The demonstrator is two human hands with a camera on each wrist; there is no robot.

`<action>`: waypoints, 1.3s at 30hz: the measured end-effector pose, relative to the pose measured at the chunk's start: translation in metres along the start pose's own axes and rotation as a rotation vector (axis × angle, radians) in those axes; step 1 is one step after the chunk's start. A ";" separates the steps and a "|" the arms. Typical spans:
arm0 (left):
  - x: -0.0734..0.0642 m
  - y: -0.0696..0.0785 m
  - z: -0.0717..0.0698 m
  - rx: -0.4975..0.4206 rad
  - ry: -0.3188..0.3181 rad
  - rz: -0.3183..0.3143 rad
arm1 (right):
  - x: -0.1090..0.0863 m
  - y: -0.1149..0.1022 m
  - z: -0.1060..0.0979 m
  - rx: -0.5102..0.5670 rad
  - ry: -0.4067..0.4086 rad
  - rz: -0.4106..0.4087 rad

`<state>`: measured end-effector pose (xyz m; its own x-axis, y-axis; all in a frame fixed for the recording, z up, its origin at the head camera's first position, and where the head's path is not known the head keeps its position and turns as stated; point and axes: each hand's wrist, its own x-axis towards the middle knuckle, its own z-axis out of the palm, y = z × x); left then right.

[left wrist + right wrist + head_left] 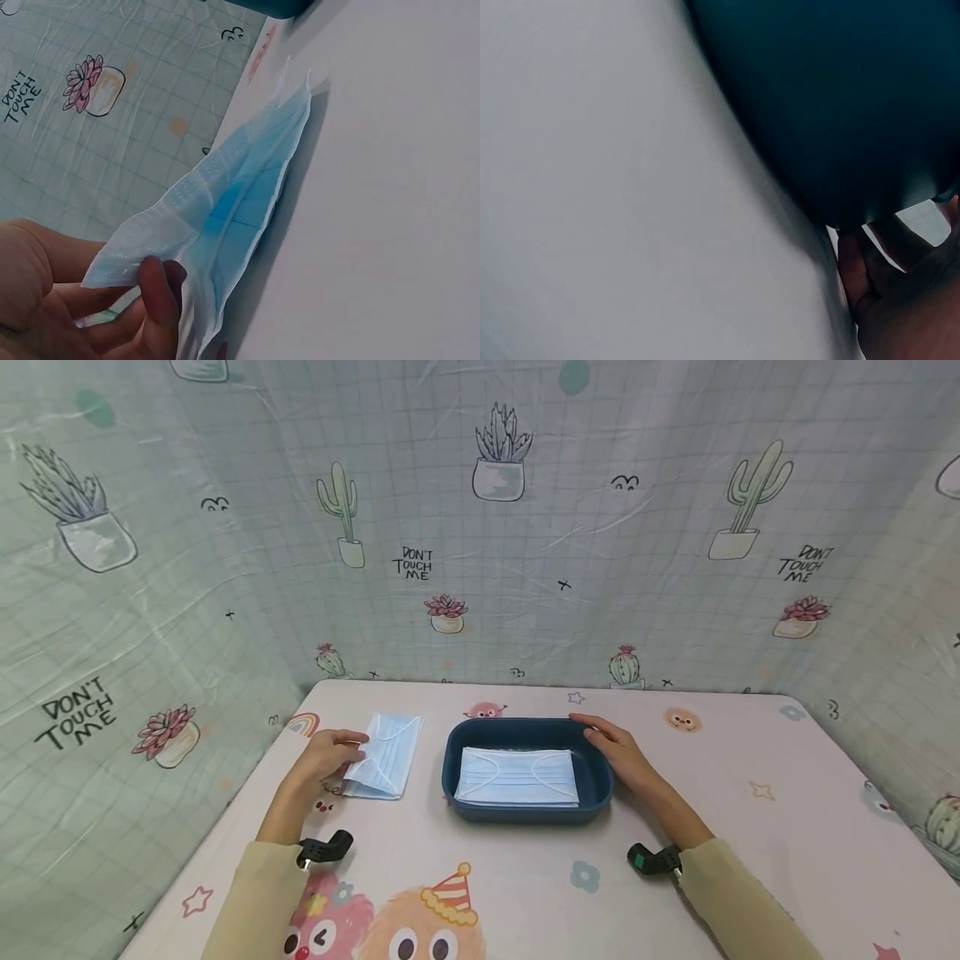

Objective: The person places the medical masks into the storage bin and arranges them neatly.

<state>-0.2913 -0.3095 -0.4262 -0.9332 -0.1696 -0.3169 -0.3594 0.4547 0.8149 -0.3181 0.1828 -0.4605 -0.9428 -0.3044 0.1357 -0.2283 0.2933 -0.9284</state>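
At the left of the table, my left hand [325, 758] pinches the edge of a light blue face mask [392, 747] between thumb and fingers. The mask's white ear loops show on top, and its pinched edge [146, 251] is lifted and bent in the left wrist view. My right hand [621, 755] holds the far right corner of a dark blue plastic bin [480, 814], its fingers against the outer wall [840, 135] in the right wrist view. Inside the bin lie face masks [517, 777], stacked flat with ear loops uppermost.
A pale tablecloth [510, 885] with cartoon prints covers the table. Behind and beside it hangs a curtain [525, 552] printed with cacti. Each wrist wears a black camera mount [326, 847].
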 end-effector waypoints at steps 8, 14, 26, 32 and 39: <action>0.000 -0.003 -0.001 -0.016 -0.021 -0.003 | 0.001 0.003 0.001 0.025 -0.006 -0.008; 0.000 -0.004 -0.001 -0.009 -0.022 0.008 | 0.001 0.002 0.001 0.025 -0.001 -0.015; -0.002 0.000 -0.004 -0.057 -0.011 -0.007 | 0.002 0.002 0.000 0.008 -0.001 -0.004; -0.004 0.004 -0.005 -0.070 0.003 -0.003 | 0.001 0.001 0.000 0.004 0.000 -0.011; -0.004 0.010 -0.007 -0.043 0.020 0.013 | 0.000 0.001 -0.001 0.023 0.001 -0.011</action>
<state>-0.2908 -0.3101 -0.4136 -0.9375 -0.1817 -0.2967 -0.3468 0.4194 0.8389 -0.3188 0.1836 -0.4608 -0.9406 -0.3065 0.1460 -0.2327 0.2687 -0.9347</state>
